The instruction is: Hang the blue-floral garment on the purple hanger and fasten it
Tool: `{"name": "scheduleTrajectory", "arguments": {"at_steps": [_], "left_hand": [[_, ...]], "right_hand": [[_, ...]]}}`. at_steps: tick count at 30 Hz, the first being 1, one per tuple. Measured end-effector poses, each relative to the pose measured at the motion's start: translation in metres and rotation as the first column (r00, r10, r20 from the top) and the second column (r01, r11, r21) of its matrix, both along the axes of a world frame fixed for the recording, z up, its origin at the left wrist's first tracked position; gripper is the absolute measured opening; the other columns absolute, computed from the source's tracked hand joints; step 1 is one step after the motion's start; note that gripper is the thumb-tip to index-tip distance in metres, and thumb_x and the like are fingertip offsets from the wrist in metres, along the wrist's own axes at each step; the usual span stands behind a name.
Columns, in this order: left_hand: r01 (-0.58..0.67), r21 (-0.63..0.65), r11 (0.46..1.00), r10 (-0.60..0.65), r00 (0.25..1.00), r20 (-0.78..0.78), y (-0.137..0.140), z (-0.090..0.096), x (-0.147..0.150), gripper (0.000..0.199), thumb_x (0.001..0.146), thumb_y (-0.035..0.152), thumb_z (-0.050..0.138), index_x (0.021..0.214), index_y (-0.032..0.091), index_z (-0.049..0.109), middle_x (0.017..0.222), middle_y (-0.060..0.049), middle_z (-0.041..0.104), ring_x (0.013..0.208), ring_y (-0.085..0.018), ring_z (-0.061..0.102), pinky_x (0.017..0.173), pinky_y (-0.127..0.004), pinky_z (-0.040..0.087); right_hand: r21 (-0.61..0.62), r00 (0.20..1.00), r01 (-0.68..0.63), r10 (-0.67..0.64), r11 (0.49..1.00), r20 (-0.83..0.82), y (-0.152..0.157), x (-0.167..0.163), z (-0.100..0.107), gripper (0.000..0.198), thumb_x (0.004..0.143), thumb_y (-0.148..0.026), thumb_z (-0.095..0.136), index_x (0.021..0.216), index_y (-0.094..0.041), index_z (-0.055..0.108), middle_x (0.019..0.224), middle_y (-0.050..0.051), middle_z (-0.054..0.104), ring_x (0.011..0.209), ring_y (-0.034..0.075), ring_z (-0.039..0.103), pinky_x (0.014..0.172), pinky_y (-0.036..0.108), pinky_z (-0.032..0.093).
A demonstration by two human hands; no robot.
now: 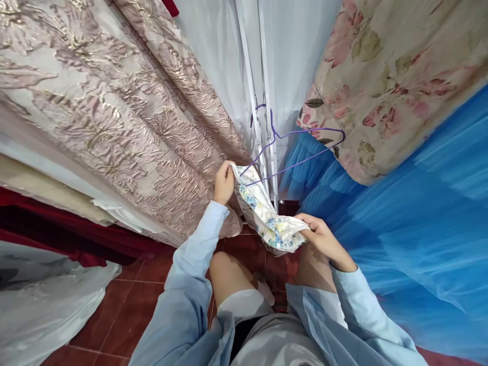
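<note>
As the left hand [224, 184] and the right hand [323, 237] stretch out a white floral cloth [272, 223], a purple hanger [273, 131] meets its left end

While the head view looks down, the white floral cloth, printed in blue and yellow, hangs in the air between the two hands, above the wearer's knees. The left hand is closed, thumb against fingers, pinching the upper left edge. The right hand is curled around the opposite end, part of its grip hidden by the fabric. Near the left hand, one end of the purple hanger disappears at the cloth; its other end juts out bare to the right. The hanger's hook is at the two white poles [265, 76].

Pinkish textured fabric [145, 117] drapes on the left, close beside the left hand. Dark red cloth [46, 223] and a white sheer fabric [57, 300] lie farther out on that side. To the right hang a beige floral fabric [404, 86] and, below it, blue tulle [412, 229]. Light blue sleeves [196, 259] cover both arms, and red tiles [125, 305] show underneath.
</note>
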State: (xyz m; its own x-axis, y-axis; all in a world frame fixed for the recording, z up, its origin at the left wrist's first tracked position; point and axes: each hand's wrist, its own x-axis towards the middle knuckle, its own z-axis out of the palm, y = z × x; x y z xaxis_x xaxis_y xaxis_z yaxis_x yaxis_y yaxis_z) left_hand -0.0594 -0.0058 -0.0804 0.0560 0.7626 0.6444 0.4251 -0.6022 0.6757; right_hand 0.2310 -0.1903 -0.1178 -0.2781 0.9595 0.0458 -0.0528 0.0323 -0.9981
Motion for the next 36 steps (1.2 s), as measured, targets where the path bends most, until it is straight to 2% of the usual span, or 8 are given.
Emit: {"name": "scheduleTrajectory", "arguments": {"at_steps": [7, 12, 17, 20, 22, 24, 30, 36], "left_hand": [[0.109, -0.142, 0.984, -0.098, 0.992, 0.08, -0.02, -0.013, 0.044, 0.037, 0.101, 0.055, 0.045, 0.091, 0.02, 0.052, 0.07, 0.002, 0.048, 0.06, -0.011, 0.046, 0.059, -0.023, 0.039], [0.229, -0.223, 0.947, -0.19, 0.964, 0.185, -0.019, -0.011, 0.038, 0.049, 0.093, 0.067, 0.053, 0.083, 0.019, 0.052, 0.07, 0.002, 0.046, 0.059, -0.01, 0.043, 0.054, -0.021, 0.037], [0.205, -0.243, 0.948, -0.18, 0.976, 0.12, -0.012, 0.008, 0.008, 0.049, 0.088, 0.067, 0.059, 0.08, 0.018, 0.055, 0.07, 0.001, 0.048, 0.061, -0.011, 0.043, 0.056, -0.021, 0.039], [0.198, -0.24, 0.95, -0.189, 0.98, 0.062, -0.014, 0.018, 0.002, 0.046, 0.09, 0.063, 0.058, 0.079, 0.018, 0.056, 0.071, 0.001, 0.049, 0.064, -0.012, 0.044, 0.058, -0.022, 0.039], [0.189, -0.234, 0.954, -0.185, 0.982, 0.038, -0.015, 0.021, 0.003, 0.044, 0.091, 0.06, 0.056, 0.08, 0.018, 0.056, 0.072, 0.0, 0.05, 0.065, -0.012, 0.045, 0.058, -0.022, 0.039], [0.178, -0.225, 0.958, -0.18, 0.984, 0.012, -0.017, 0.022, 0.005, 0.042, 0.093, 0.058, 0.054, 0.081, 0.018, 0.056, 0.074, 0.0, 0.051, 0.067, -0.013, 0.046, 0.061, -0.023, 0.041], [0.145, -0.224, 0.964, -0.159, 0.986, -0.044, -0.018, 0.016, 0.008, 0.039, 0.097, 0.054, 0.049, 0.081, 0.018, 0.056, 0.074, 0.0, 0.053, 0.07, -0.014, 0.049, 0.065, -0.024, 0.042], [-0.117, -0.125, 0.985, 0.1, 0.986, -0.132, -0.023, 0.021, -0.009, 0.028, 0.097, 0.042, 0.053, 0.083, 0.018, 0.057, 0.072, 0.001, 0.055, 0.068, -0.014, 0.05, 0.067, -0.025, 0.039]], "right_hand": [[-0.016, 0.997, 0.07, -0.07, 0.997, -0.014, 0.003, 0.0, -0.013, 0.013, 0.089, -0.027, 0.066, 0.096, -0.019, 0.073, 0.084, 0.001, 0.073, 0.072, 0.015, 0.062, 0.065, 0.024, 0.045], [0.097, 0.965, 0.249, -0.255, 0.964, 0.054, 0.015, 0.022, -0.018, 0.016, 0.083, -0.021, 0.062, 0.094, -0.019, 0.074, 0.088, 0.003, 0.074, 0.076, 0.018, 0.065, 0.068, 0.027, 0.049], [0.474, 0.746, 0.524, -0.65, 0.708, 0.146, 0.061, 0.057, -0.006, 0.015, 0.077, -0.017, 0.061, 0.086, -0.02, 0.073, 0.091, 0.005, 0.07, 0.085, 0.021, 0.066, 0.077, 0.033, 0.053], [0.665, 0.642, 0.519, -0.758, 0.537, 0.111, 0.095, 0.067, 0.017, 0.013, 0.078, -0.02, 0.062, 0.083, -0.02, 0.074, 0.126, 0.012, 0.063, 0.117, 0.028, 0.062, 0.097, 0.041, 0.052], [0.709, 0.63, 0.507, -0.772, 0.491, 0.085, 0.117, 0.07, 0.032, 0.017, 0.08, -0.02, 0.061, 0.087, -0.02, 0.076, 0.144, 0.013, 0.055, 0.13, 0.03, 0.056, 0.105, 0.043, 0.049], [0.704, 0.652, 0.488, -0.752, 0.516, 0.099, 0.137, 0.072, 0.043, 0.02, 0.082, -0.022, 0.059, 0.089, -0.02, 0.078, 0.15, 0.013, 0.052, 0.131, 0.031, 0.057, 0.106, 0.042, 0.049], [0.625, 0.762, 0.317, -0.584, 0.713, 0.28, 0.191, 0.086, 0.046, 0.018, 0.076, -0.02, 0.06, 0.082, -0.023, 0.076, 0.133, 0.009, 0.07, 0.141, 0.028, 0.049, 0.116, 0.044, 0.041], [0.648, 0.738, 0.3, -0.6, 0.7, 0.308, 0.183, 0.097, 0.04, 0.016, 0.075, -0.022, 0.061, 0.081, -0.022, 0.077, 0.118, 0.01, 0.075, 0.131, 0.031, 0.059, 0.11, 0.044, 0.046]]}}
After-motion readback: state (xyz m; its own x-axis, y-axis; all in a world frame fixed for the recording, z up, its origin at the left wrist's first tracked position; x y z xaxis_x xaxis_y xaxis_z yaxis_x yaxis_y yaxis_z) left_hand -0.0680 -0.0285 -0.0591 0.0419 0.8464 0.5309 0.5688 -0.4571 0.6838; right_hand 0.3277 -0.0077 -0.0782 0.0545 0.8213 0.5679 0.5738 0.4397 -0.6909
